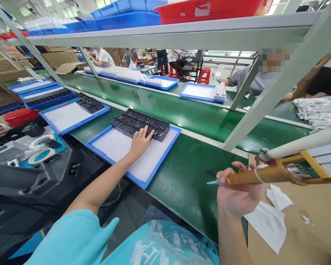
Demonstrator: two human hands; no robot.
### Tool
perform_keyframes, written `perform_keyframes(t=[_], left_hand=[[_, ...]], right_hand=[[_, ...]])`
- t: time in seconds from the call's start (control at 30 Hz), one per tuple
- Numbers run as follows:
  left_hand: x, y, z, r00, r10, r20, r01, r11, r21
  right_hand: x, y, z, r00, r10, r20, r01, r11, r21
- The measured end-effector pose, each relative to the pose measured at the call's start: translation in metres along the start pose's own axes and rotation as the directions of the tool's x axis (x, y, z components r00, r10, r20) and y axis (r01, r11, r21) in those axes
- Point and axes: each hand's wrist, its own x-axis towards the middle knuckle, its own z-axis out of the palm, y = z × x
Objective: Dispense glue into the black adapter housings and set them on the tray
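My left hand (141,141) reaches over the blue-rimmed tray (135,177). Its fingers are apart and rest on the front edge of a block of black plastic cases (139,123), set in rows with small pins along their tops. Whether a fingertip grips one case is hard to see. At the right, my right hand (237,191) is closed around a gold-coloured glue gun (253,176), whose pale blue nozzle (212,182) points left over the green bench. Behind the nozzle lies a thin black pen-like tool (209,172).
More blue trays (71,123) stand to the left, near a dark machine (41,180) with tape rolls. White paper pieces (270,224) lie on cardboard (314,235) at right. A shelf (165,36) and slanted post (267,88) frame the bench; co-workers sit beyond.
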Motion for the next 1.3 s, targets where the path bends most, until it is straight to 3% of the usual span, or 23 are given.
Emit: perform_keyframes(t=[0.33,0.43,0.53,0.6,0.73,0.87,1.17,1.3], left_hand=[[0.003,-0.004,0.015,0.996,-0.085,-0.006,0.085,0.994,0.069],[0.0,-0.012,0.012,0.994,-0.102,-0.034,0.103,0.995,0.001],[-0.005,-0.026,0.007,0.97,-0.221,-0.097,0.213,0.973,-0.09],[-0.008,-0.034,0.004,0.963,-0.259,-0.078,0.251,0.962,-0.106],[-0.01,-0.037,0.004,0.977,-0.201,0.068,0.203,0.979,-0.022],[-0.009,-0.032,0.007,0.972,-0.197,0.128,0.193,0.98,0.048],[-0.011,-0.034,0.009,0.973,-0.198,0.12,0.196,0.98,0.028],[-0.012,-0.031,0.008,0.981,-0.184,0.065,0.182,0.983,0.034]], right_hand=[[0.001,0.0,-0.001,1.0,0.003,0.013,-0.003,1.0,0.005],[0.0,0.001,-0.002,1.0,0.01,0.007,-0.01,1.0,0.009],[0.0,0.002,-0.005,1.0,0.022,-0.004,-0.022,1.0,0.013],[0.0,0.003,-0.006,1.0,0.023,-0.007,-0.022,1.0,0.016],[0.0,0.003,-0.006,1.0,0.008,-0.011,-0.008,1.0,0.012],[0.0,0.001,-0.004,1.0,0.001,-0.009,-0.001,1.0,0.0],[-0.001,0.003,-0.005,1.0,0.018,0.011,-0.018,1.0,0.012],[-0.002,0.004,-0.004,1.0,0.012,0.01,-0.012,1.0,0.014]])
